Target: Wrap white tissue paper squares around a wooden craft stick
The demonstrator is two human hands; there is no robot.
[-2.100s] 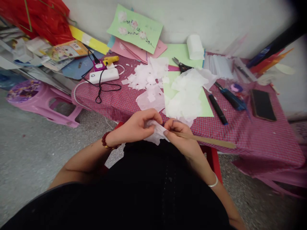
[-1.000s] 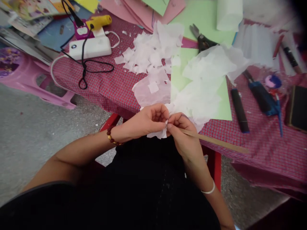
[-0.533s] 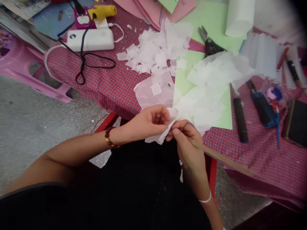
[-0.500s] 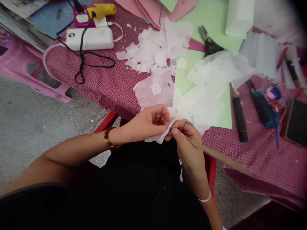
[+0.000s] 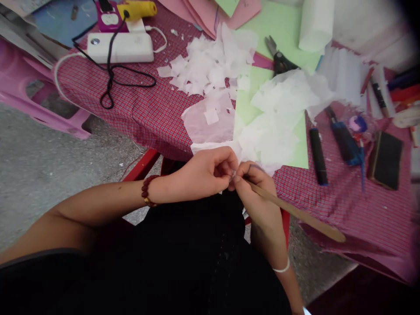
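Observation:
My left hand (image 5: pixel 210 173) is closed, its thumb and fingertips pinching a small white bit of thin paper (image 5: pixel 233 174). My right hand (image 5: pixel 260 199) grips a flat wooden stick (image 5: pixel 302 214) that slants down to the right past the wrist. The fingertips of both hands meet at the stick's upper end, which they partly hide. Just behind the left hand a white paper sheet (image 5: pixel 213 146) lies along the table edge. A heap of cut white paper pieces (image 5: pixel 205 65) lies further back, and more thin white sheets (image 5: pixel 272 135) rest on green paper (image 5: pixel 303 153).
Black-handled scissors (image 5: pixel 282 61) lie beside a white roll (image 5: pixel 316 26). At right are a black cutter (image 5: pixel 318 155), a blue-handled tool (image 5: pixel 346 142) and a dark box (image 5: pixel 385 159). A white power bank (image 5: pixel 120 47) with cables sits back left, near a pink stool (image 5: pixel 42 96).
The white paper that stood out from my left fingers is now mostly out of sight, with a small bit at the fingertips. More of the stick's far end shows. The view has shifted slightly.

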